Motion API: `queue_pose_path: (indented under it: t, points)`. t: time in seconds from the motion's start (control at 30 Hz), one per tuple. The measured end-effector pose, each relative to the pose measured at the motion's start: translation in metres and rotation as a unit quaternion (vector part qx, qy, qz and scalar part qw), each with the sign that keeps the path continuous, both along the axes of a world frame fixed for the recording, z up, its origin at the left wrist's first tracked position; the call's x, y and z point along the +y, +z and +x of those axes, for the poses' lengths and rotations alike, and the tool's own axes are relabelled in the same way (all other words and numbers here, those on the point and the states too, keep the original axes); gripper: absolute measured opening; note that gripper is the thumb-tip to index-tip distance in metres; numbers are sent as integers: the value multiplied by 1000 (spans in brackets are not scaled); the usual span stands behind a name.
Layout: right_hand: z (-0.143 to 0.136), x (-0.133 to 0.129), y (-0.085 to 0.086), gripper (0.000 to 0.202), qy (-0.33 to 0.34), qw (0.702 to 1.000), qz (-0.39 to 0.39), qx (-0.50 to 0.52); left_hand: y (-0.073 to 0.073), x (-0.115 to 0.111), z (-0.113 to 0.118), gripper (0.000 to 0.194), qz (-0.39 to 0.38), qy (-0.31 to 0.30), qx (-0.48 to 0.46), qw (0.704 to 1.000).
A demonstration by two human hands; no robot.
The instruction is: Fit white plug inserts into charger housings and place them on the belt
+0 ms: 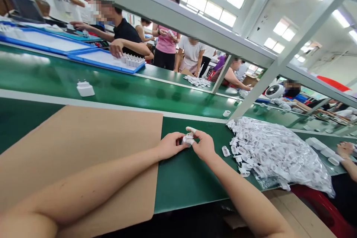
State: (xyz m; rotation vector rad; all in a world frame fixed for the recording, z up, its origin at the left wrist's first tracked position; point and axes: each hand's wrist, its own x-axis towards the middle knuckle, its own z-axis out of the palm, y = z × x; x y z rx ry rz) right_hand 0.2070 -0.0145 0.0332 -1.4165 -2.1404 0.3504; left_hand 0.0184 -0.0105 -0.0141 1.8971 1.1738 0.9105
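My left hand (172,145) and my right hand (203,144) meet over the green table, just past the right edge of a cardboard sheet (111,145). Between them is a small white plastic charger part (187,140), pinched by the fingers of both hands. White covers wrap some of my right fingertips. The fingers hide much of the part, so its details are unclear. To the right of my right hand lies a loose white plastic piece (225,151), beside a clear plastic bag (301,156) spilling many similar white pieces (259,145).
Beyond a pale rail runs a green conveyor belt (125,89), with a white plug charger (85,88) and a small white piece (226,113) on it. Blue trays (106,59) stand across it. A slanted metal post (256,85) rises nearby. A co-worker's hand (345,150) is at far right.
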Motion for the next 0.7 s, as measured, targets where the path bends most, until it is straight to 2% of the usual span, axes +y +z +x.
queue_pose_path:
  t: [0.1, 0.13, 0.23, 0.3, 0.37, 0.43, 0.47, 0.53, 0.6, 0.63, 0.7]
  points:
    - [-1, -1, -3, 37, -8, 1000, 13, -11, 0, -1, -1, 67, -6, -15, -30, 999]
    - [-3, -1, -3, 36, -6, 1000, 14, -7, 0, -1, -1, 67, 2, -20, -27, 999]
    - [-7, -3, -4, 36, -8, 999, 7, 34, 2, -1, -3, 48, 55, -26, 26, 998]
    - [-5, -13, -6, 50, 0, 997, -1, 82, 4, -2, -3, 40, 83, -23, 63, 994]
    - [8, -31, -9, 68, 8, 994, 7, 107, 7, -4, -4, 40, 84, -24, 81, 993]
    - [36, -57, -17, 75, -14, 997, 47, 57, 8, -6, -4, 41, 73, -25, 83, 994]
    - [53, -71, -23, 74, -44, 996, 72, 1, 9, -7, -4, 42, 66, -24, 83, 994]
    - [91, -96, -37, 76, -175, 974, 99, -102, 7, -8, -4, 44, 54, -23, 80, 995]
    - [124, -113, -50, 82, -321, 929, 65, -172, 5, -7, -5, 44, 46, -22, 75, 996]
    - [136, -116, -55, 83, -370, 908, 34, -194, 3, -6, -5, 44, 42, -24, 73, 996]
    - [148, -110, -61, 85, -413, 885, -10, -216, 0, -4, -5, 44, 35, -27, 75, 996]
